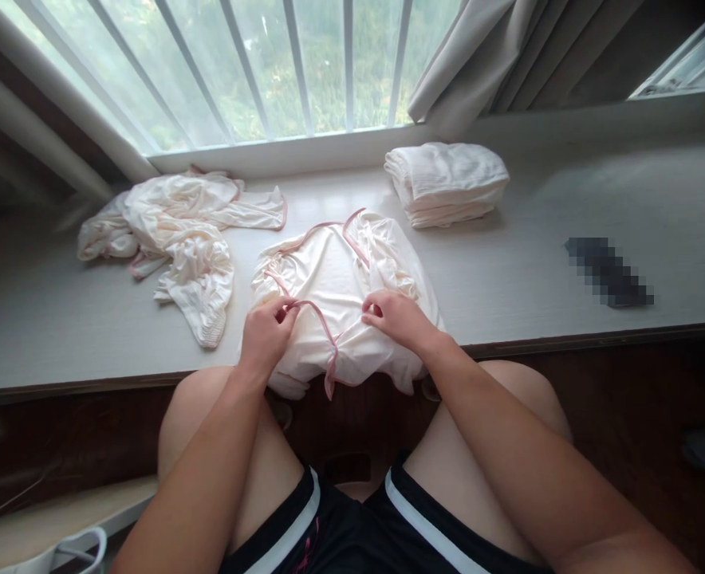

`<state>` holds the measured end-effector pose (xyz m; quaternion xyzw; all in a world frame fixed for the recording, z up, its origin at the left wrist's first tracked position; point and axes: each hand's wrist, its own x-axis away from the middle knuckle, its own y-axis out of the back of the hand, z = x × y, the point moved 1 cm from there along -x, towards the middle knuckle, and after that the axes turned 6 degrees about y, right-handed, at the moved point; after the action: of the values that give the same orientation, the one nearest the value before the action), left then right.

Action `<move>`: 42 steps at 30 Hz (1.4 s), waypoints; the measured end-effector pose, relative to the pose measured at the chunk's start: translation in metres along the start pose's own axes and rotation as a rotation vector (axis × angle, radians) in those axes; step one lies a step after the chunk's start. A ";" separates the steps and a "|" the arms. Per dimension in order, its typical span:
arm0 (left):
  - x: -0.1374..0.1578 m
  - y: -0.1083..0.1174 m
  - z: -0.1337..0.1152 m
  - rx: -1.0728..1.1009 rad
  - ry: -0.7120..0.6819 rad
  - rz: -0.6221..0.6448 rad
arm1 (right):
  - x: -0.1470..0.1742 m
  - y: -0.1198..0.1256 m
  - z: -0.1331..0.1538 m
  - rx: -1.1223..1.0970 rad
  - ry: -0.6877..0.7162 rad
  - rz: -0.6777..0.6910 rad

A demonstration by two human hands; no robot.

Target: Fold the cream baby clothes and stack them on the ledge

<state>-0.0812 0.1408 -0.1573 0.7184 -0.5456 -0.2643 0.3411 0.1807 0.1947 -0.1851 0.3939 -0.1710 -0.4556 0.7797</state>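
A person sits facing a pale counter [532, 263], knees apart at its front edge, both bare forearms stretched forward and angled inward so that the hands come near each other over a white shirt [325, 267] with pink trim. The shirt lies loosely spread at the middle of the counter, its near part drooping over the front edge between the knees.

The left hand [269, 335] is held back up at the shirt's left side, the wrist roughly in line with the forearm. Its thumb and forefinger are closed in a pinch on the pink trim, which curves away from them to the right and then hangs down. The right hand [400, 320] reaches in from the other side, knuckles up, pointing left, with its fingers curled and the thumb brought close to the forefinger, leaving a small gap behind the tips. The tips are at the white cloth; whether they grip a fold cannot be told.

Beyond the left hand lies a crumpled heap of clothes [179, 215]; beyond the right, near the window, sits a neatly folded stack [448, 185].
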 end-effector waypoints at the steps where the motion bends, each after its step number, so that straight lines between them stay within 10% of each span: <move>1: -0.001 0.002 0.000 0.037 0.019 -0.001 | -0.003 0.000 0.001 0.009 -0.004 0.021; 9: -0.009 0.007 0.012 0.386 0.087 -0.078 | -0.017 -0.002 0.009 0.043 0.038 0.134; 20: -0.013 -0.005 0.014 0.759 0.035 -0.046 | -0.010 0.006 0.032 -0.154 0.130 -0.086; 26: -0.005 -0.008 0.018 0.423 -0.073 -0.093 | 0.007 -0.008 0.026 -0.048 0.133 0.112; 42: 0.034 -0.013 0.006 -0.345 0.147 0.070 | 0.035 -0.032 0.016 0.012 0.088 -0.139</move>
<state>-0.0683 0.1093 -0.1715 0.6472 -0.4903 -0.2887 0.5073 0.1707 0.1484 -0.2032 0.4291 -0.1112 -0.4899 0.7507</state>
